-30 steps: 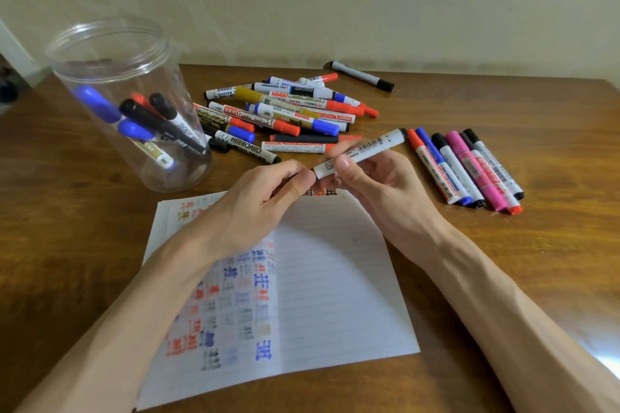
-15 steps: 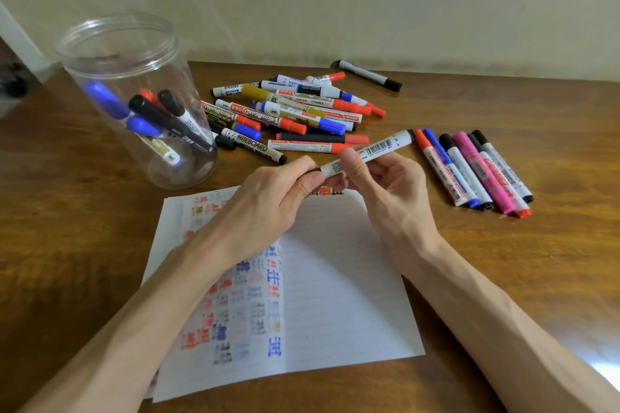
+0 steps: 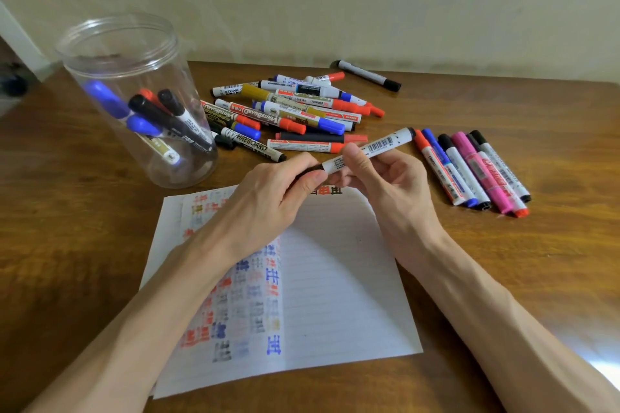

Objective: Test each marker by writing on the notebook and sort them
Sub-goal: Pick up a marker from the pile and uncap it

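Note:
A white marker [image 3: 372,147] with a barcode and a black rear end is held slanted above the top edge of the notebook page [image 3: 335,295]. My right hand [image 3: 382,178] pinches its white barrel between thumb and fingers. My left hand [image 3: 268,198] grips its black cap end, which its fingers mostly hide. The lined page carries several red, blue, black and gold test marks down its left half and at its top edge.
A clear plastic jar [image 3: 134,97] at the left holds several markers. A loose pile of markers [image 3: 288,111] lies behind my hands, one black marker [image 3: 369,74] apart near the wall. Several markers lie in a row [image 3: 469,171] on the right of the wooden table [image 3: 67,245].
Both hands keep the same hold on the marker. The view has shifted slightly, and the black cap end shows a little more between my left fingers.

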A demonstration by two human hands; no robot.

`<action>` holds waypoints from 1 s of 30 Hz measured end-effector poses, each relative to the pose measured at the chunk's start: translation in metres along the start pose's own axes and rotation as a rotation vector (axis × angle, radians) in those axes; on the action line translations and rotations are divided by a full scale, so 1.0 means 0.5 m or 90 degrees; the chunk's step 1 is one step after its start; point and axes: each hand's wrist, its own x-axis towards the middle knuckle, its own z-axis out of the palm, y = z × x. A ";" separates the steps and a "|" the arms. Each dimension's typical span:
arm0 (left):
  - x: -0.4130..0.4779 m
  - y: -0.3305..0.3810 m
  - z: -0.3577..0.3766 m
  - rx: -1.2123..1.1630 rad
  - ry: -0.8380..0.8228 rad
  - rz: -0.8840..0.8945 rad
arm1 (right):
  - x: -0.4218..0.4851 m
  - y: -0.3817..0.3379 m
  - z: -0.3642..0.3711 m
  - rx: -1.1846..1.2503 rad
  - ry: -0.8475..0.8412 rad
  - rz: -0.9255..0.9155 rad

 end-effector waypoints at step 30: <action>-0.004 0.008 -0.010 -0.006 -0.040 0.003 | -0.001 -0.008 0.003 -0.051 -0.036 0.001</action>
